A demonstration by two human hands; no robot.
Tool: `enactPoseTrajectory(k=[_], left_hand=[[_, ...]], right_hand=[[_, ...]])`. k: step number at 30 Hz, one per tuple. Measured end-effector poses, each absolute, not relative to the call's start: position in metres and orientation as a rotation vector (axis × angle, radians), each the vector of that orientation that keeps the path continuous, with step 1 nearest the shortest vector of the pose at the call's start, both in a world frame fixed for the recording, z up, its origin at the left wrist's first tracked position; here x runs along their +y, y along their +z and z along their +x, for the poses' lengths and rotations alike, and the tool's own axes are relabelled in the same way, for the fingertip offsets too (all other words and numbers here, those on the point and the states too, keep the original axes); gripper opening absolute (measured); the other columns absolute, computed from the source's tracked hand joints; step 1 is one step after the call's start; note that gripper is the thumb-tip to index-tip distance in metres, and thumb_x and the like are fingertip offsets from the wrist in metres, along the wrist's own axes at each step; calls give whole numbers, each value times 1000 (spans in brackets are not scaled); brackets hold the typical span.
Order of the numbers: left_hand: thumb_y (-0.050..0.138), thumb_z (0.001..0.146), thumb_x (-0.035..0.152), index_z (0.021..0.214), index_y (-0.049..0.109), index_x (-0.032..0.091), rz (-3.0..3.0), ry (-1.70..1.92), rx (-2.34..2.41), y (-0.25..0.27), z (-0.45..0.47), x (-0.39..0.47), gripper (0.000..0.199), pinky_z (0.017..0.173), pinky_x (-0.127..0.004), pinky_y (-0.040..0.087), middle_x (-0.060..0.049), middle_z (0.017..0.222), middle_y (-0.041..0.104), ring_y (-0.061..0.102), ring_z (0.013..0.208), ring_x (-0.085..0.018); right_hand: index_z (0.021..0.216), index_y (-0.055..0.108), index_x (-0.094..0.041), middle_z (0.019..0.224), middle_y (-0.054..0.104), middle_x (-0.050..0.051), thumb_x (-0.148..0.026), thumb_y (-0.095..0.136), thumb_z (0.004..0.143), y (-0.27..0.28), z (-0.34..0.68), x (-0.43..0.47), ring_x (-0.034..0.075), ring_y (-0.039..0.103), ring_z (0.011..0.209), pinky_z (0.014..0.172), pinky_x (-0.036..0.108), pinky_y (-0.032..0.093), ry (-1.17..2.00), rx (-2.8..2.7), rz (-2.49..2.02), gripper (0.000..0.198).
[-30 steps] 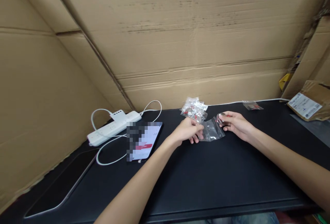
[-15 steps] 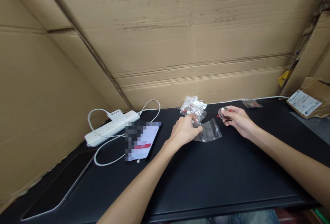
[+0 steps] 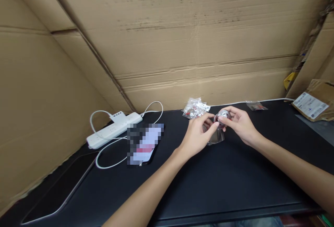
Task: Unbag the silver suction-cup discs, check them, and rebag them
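Observation:
My right hand (image 3: 241, 124) is closed on a small round silvery object (image 3: 223, 116), holding it above the black table. Against the left rim of this same object, my left hand (image 3: 199, 133) has its thumb and forefinger closed, the other fingers partly hidden behind. Below my left hand lies a clear plastic bag (image 3: 217, 137), mostly covered by the fingers. Just behind is a pile of clear plastic bags (image 3: 195, 107) with bits of red in them. What is inside those bags is too small to make out.
A phone (image 3: 148, 147) and a white power strip (image 3: 114, 129) with cables are on the left. A dark tablet-like slab (image 3: 62, 188) lies nearer. One small bag (image 3: 256, 105) and a torn, labelled cardboard box (image 3: 314, 100) are at the right. Cardboard walls (image 3: 195, 46) enclose the table (image 3: 235, 185).
My left hand has left the flat plastic bag and moved right to the round silvery object. My right hand has shifted slightly, still holding that object.

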State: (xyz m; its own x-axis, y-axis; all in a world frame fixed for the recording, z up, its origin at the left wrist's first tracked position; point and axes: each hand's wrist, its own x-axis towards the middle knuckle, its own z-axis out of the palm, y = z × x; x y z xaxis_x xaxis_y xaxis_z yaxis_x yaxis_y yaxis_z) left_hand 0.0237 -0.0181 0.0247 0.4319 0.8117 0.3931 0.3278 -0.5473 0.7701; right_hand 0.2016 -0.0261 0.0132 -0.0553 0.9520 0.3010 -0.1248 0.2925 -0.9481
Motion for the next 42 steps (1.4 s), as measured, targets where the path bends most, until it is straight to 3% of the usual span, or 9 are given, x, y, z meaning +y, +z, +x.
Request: enactPoseTrajectory(k=[5, 13, 22, 26, 29, 34, 35, 38, 42], left_hand=[[57, 89, 30, 95, 66, 16, 1840, 1114, 907, 19, 24, -14, 17, 46, -21, 43, 0, 64, 59, 56, 52, -11], [64, 83, 28, 89, 59, 15, 1505, 1166, 869, 12, 23, -2, 15, 38, -19, 43, -1, 66, 61, 58, 52, -12], [67, 82, 29, 86, 60, 15, 1573, 1191, 929, 11, 25, -7, 16, 40, -21, 47, 1, 57, 60, 60, 45, -13], [65, 82, 29, 89, 64, 15, 1655, 1280, 1005, 14, 27, -15, 15, 41, -21, 49, 3, 56, 59, 60, 44, -12], [64, 83, 27, 93, 67, 15, 1697, 1286, 1003, 15, 28, -20, 16, 43, -21, 51, 3, 56, 60, 61, 45, -12], [63, 86, 28, 95, 68, 15, 1750, 1258, 975, 13, 30, -22, 17, 45, -22, 53, 1, 59, 63, 61, 44, -12], [63, 87, 29, 96, 68, 14, 1743, 1249, 959, 13, 30, -21, 18, 45, -23, 53, 1, 60, 64, 61, 44, -12], [62, 88, 32, 100, 66, 14, 1709, 1200, 875, 11, 29, -20, 22, 48, -25, 55, 0, 63, 63, 63, 48, -13], [63, 88, 32, 103, 65, 13, 1661, 1125, 770, 10, 30, -17, 24, 53, -28, 57, 0, 65, 61, 64, 54, -14]], right_hand=[[87, 63, -20, 73, 66, 4, -40, 80, 73, 16, 201, -28, 17, 62, 57, 50, 34, 51, 1046, -1273, -914, 30], [88, 58, -20, 50, 54, -4, -47, 68, 84, 17, 208, -25, 7, 43, 33, 31, 21, 24, 1033, -1199, -1033, 29], [75, 53, -18, 79, 68, 4, -30, 75, 74, 21, 203, -29, 16, 64, 56, 42, 25, 44, 1359, -939, -867, 24], [62, 46, -19, 54, 54, -3, -35, 72, 77, 18, 210, -25, 8, 44, 37, 36, 21, 28, 1406, -931, -929, 34], [57, 38, -21, 41, 37, -8, -34, 69, 80, 18, 210, -28, 5, 30, 32, 35, 22, 18, 1142, -1203, -1028, 41], [81, 61, -19, 52, 42, -8, -19, 64, 81, 18, 200, -43, 7, 40, 43, 47, 22, 34, 289, -1752, -1063, 3], [87, 64, -19, 53, 43, -8, -17, 62, 82, 18, 199, -45, 7, 41, 44, 49, 22, 36, 206, -1814, -1051, 6], [97, 65, -18, 56, 47, -6, -16, 58, 85, 13, 197, -46, 8, 45, 47, 52, 22, 39, 116, -1890, -1054, 14], [93, 66, -18, 59, 50, -5, -18, 59, 87, 9, 199, -42, 8, 45, 49, 53, 22, 38, 114, -1885, -1077, 9]])
